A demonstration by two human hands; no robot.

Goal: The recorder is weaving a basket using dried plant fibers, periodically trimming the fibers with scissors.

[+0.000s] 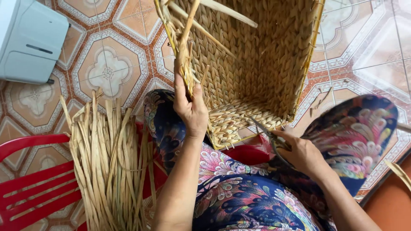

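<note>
Left hand point(191, 109): fingers curled tight, thumb pressed in, pinching the upright fibre strands at the near-left edge of the woven basket point(257, 64); wrist straight, forearm rising from 6 o'clock almost vertically up the frame, bare to the elbow. Right hand point(302, 153): fingers folded closed round the handles of a pair of scissors point(267, 132) (dark metal, blades look only slightly parted, hard to tell exactly), blade tips pointing toward 10 o'clock and touching or just beside the basket's lower rim; right forearm comes in from 5 o'clock, knuckles up. Basket sits top centre, tipped on its side with its open mouth facing the camera, plaited pale-tan strands, base panel showing low at the near side, wire frame along the right edge; loose unwoven ends point(201, 17) stick out at 11 o'clock of it. It rests against the person's knees, which are clothed in dark blue floral fabric point(239, 201) with pink feather pattern, one knee at 9 o'clock of the basket base and the other at 3 o'clock. Bundle of dried fibre strips point(109, 167) lies at 8 o'clock from the left hand, well apart, across a red plastic chair point(34, 188). Patterned floor tiles point(107, 68) underneath, orange and cream. Grey-white box-like appliance point(30, 40) in the top-left corner (kind unclear).
</note>
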